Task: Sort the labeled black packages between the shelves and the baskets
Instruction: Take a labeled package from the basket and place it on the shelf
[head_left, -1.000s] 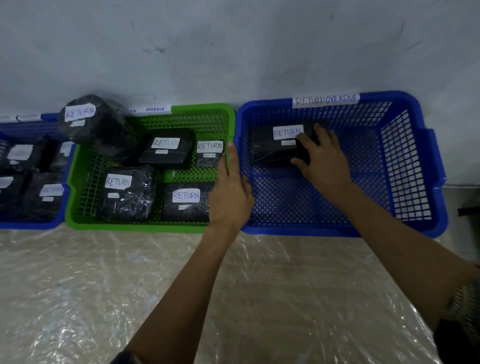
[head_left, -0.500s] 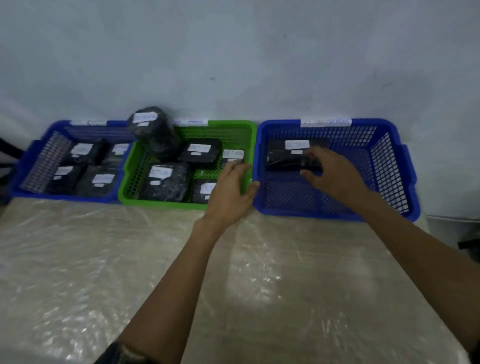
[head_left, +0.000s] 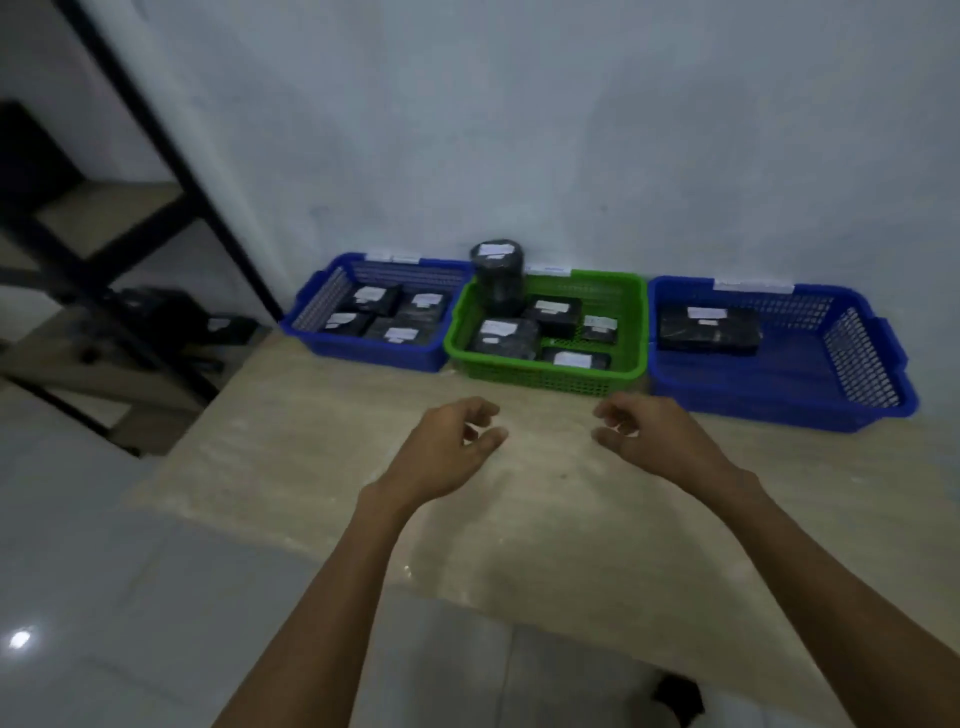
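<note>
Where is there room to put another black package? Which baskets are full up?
The right blue basket has most room: its one package lies back left, so the floor in front of it and toward the right wall is bare. The mat before the baskets is bare too. The green basket and left blue basket are crowded with packages.

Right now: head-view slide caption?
Left hand and right hand hover empty before left blue basket, green basket and right blue basket holding packages.
</note>
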